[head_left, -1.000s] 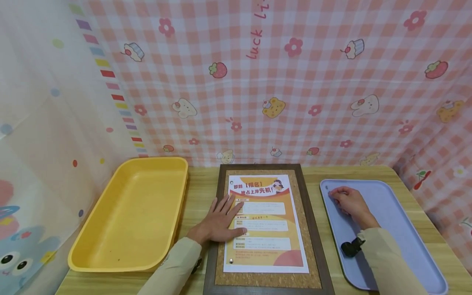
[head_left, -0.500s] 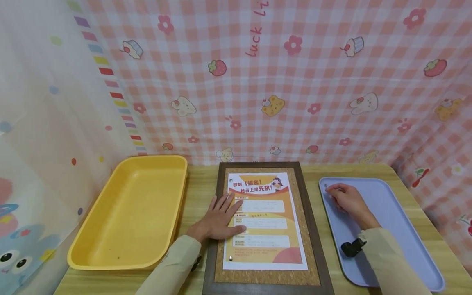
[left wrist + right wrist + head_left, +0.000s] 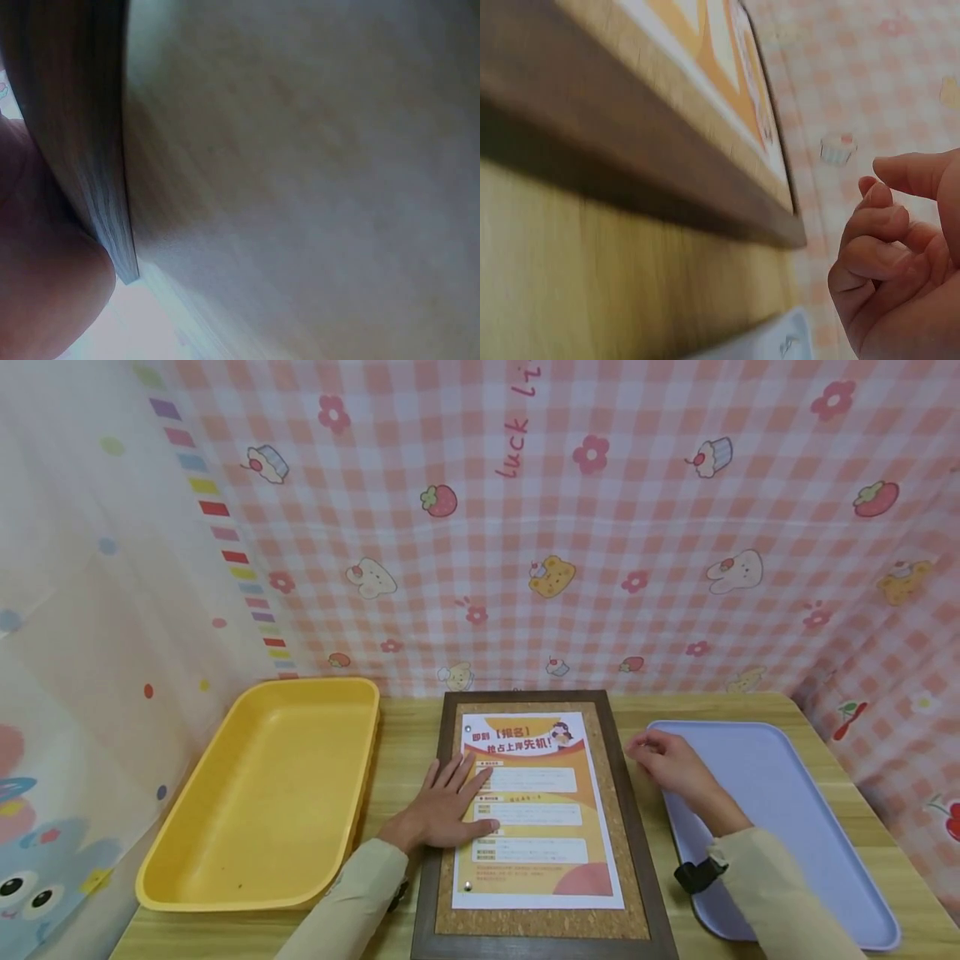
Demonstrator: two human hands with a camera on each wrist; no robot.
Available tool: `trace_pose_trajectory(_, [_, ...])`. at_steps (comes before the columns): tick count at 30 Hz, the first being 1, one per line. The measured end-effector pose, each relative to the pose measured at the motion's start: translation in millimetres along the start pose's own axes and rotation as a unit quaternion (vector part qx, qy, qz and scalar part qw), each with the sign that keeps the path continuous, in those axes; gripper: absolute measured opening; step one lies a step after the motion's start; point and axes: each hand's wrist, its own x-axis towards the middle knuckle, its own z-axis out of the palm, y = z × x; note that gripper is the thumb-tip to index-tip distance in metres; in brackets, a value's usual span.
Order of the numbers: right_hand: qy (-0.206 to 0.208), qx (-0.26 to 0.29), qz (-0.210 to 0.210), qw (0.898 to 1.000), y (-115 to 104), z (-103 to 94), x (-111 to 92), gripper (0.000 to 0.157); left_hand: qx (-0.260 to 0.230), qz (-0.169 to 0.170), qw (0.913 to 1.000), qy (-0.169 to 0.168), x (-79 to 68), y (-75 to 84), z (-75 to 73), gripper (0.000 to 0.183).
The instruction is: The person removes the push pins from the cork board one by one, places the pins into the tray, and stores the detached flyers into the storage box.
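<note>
My left hand [image 3: 447,810] lies spread on a printed sheet [image 3: 558,881], its straight fingers pressing the paper against a framed cork board [image 3: 637,925]. Silver thumbtacks sit at the sheet's upper left [image 3: 468,728] and lower left [image 3: 468,886] corners. In the left wrist view, part of the hand [image 3: 52,292] shows beside the dark frame [image 3: 82,127]. Between the board and the lilac tray [image 3: 780,835], my right hand [image 3: 671,764] is raised, thumb and forefinger tips brought together and other fingers curled. I cannot tell what is between those tips. A small metallic piece [image 3: 787,343] lies in the tray's corner.
A deep yellow tub [image 3: 277,793] stands left of the board on the wooden table [image 3: 405,735]. A pink checked cloth [image 3: 420,627] hangs behind the table, with more cloth at both sides. The right forearm passes over the lilac tray's near part.
My right hand has left the far left corner of the lilac tray and moved left toward the board's right edge, fingertips still together. The left hand stays on the sheet.
</note>
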Motion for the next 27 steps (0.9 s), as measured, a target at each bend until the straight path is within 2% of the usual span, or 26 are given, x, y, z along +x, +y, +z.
trace_pose_trajectory(4, [-0.03,0.009,-0.011,0.999,-9,11.3,-4,0.032,-0.001,0.0,1.0,0.001,0.2,0.4,0.3,0.084])
trace_pose_trajectory(10, [-0.078,0.031,-0.05,0.995,-21,32.3,-8,0.024,0.002,0.001,1.0,0.002,-0.6,1.0,-0.1,0.084])
trace_pose_trajectory(12, [-0.092,0.038,-0.051,0.994,-26,40.3,-10,0.023,0.0,0.002,1.0,0.002,-1.2,1.7,-1.3,0.084])
trace_pose_trajectory(19, [-0.119,-0.013,-0.092,0.989,-41,66.2,-15,0.02,-0.01,0.003,0.9999,0.005,-1.3,1.9,-1.3,0.083])
trace_pose_trajectory(27, [-0.182,-0.004,-0.122,0.976,-58,90.9,-21,0.02,-0.002,-0.004,1.0,0.004,-0.3,2.3,-0.4,0.085])
